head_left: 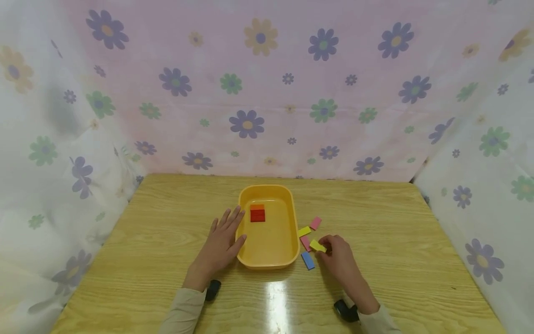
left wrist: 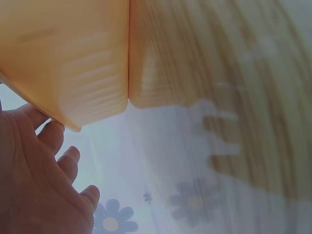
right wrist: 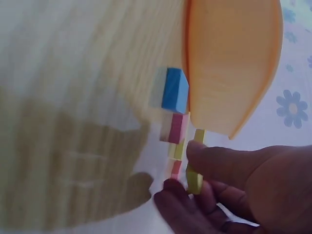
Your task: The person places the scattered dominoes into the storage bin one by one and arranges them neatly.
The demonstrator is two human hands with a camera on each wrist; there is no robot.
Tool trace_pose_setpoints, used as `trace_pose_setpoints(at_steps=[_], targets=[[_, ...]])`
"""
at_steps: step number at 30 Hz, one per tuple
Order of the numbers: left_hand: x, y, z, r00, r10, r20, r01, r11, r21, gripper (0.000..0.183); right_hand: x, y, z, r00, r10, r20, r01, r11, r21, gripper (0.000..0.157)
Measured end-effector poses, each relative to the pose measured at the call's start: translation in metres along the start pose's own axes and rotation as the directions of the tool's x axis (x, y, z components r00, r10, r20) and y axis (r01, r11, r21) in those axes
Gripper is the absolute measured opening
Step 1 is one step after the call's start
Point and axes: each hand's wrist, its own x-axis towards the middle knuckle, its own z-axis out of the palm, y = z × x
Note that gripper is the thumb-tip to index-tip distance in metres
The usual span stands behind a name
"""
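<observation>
A yellow plastic tray (head_left: 275, 253) stands in the middle of the table with orange and red blocks (head_left: 257, 213) lying together in its upper left part. My left hand (head_left: 221, 243) rests on the tray's left rim, fingers extended. To the right of the tray, my right hand (head_left: 340, 260) pinches a yellow block (right wrist: 195, 180) between thumb and fingers. Close by on the table lie a blue block (head_left: 308, 260), a pink block (head_left: 306, 243), another yellow block (head_left: 304, 231) and a second pink block (head_left: 315, 223).
The wood-grain table (head_left: 396, 241) reaches out on both sides of the tray. Flower-patterned cloth (head_left: 275, 93) hangs behind the table and along its left and right sides. A dark wrist camera (head_left: 346, 311) sits beneath each wrist.
</observation>
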Motion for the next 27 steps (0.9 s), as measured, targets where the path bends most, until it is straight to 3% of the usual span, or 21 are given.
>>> trace_pose_setpoints(at_steps=[6,12,14,18,20,23,27], targets=[[-0.001,0.000,0.000,1.000,0.004,-0.011,-0.004,1.000,-0.003,0.065,-0.004,0.000,0.004,0.992,0.023,-0.122,0.001,0.981,0.193,0.022],[-0.001,-0.001,0.000,1.000,0.009,-0.011,-0.008,1.000,0.008,0.065,-0.008,0.001,0.008,0.961,0.031,-0.274,0.075,0.926,0.369,0.022],[-0.001,-0.002,0.000,1.000,0.011,-0.012,-0.011,1.000,0.008,0.065,-0.009,0.002,0.013,0.939,0.010,-0.344,0.156,0.880,0.450,0.021],[-0.001,-0.002,0.001,1.000,0.014,-0.015,-0.014,1.000,0.000,0.065,-0.012,-0.003,0.023,0.883,-0.039,-0.468,0.344,0.732,0.588,0.019],[-0.001,-0.001,0.000,1.000,0.010,-0.011,-0.010,1.000,0.000,0.065,-0.014,-0.009,0.026,0.869,-0.053,-0.491,0.395,0.673,0.626,0.018],[-0.001,-0.001,-0.001,1.000,0.002,-0.002,-0.002,1.000,0.001,0.065,-0.016,-0.019,0.029,0.868,-0.041,-0.495,0.411,0.620,0.669,0.022],[-0.001,-0.001,0.000,1.000,0.001,-0.004,-0.001,1.000,-0.008,0.065,-0.016,-0.029,0.033,0.882,0.005,-0.471,0.383,0.576,0.723,0.028]])
